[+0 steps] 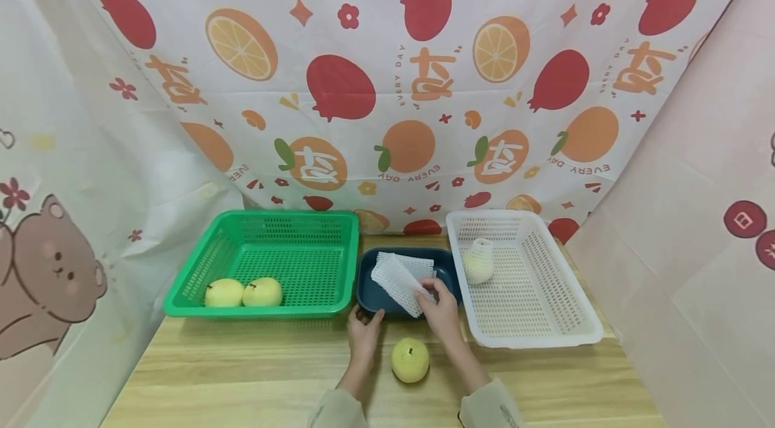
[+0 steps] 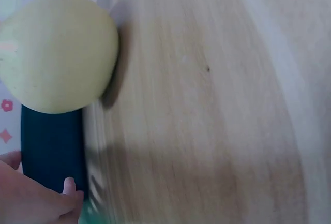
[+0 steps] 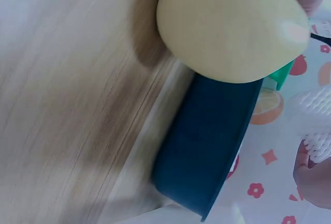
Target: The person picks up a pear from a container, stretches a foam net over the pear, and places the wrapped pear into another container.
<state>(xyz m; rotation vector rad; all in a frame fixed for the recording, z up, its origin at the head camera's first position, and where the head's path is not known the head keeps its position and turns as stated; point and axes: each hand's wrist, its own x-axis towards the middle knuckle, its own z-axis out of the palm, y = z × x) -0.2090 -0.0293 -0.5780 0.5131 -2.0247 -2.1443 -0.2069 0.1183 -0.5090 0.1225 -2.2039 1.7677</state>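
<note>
My right hand pinches a white foam net sleeve over the dark blue tray. In the right wrist view its fingertips hold the foam mesh. More white net lies in the tray under the held piece. My left hand holds the tray's front left corner, with the thumb against its outer wall. A round yellow pear sits on the table in front of the tray, between my forearms, stem up, touched by neither hand.
To the left, a green basket holds two yellow pears. On the right stands a white basket with one net-covered pear near its left wall. A fruit-print curtain hangs behind the wooden table.
</note>
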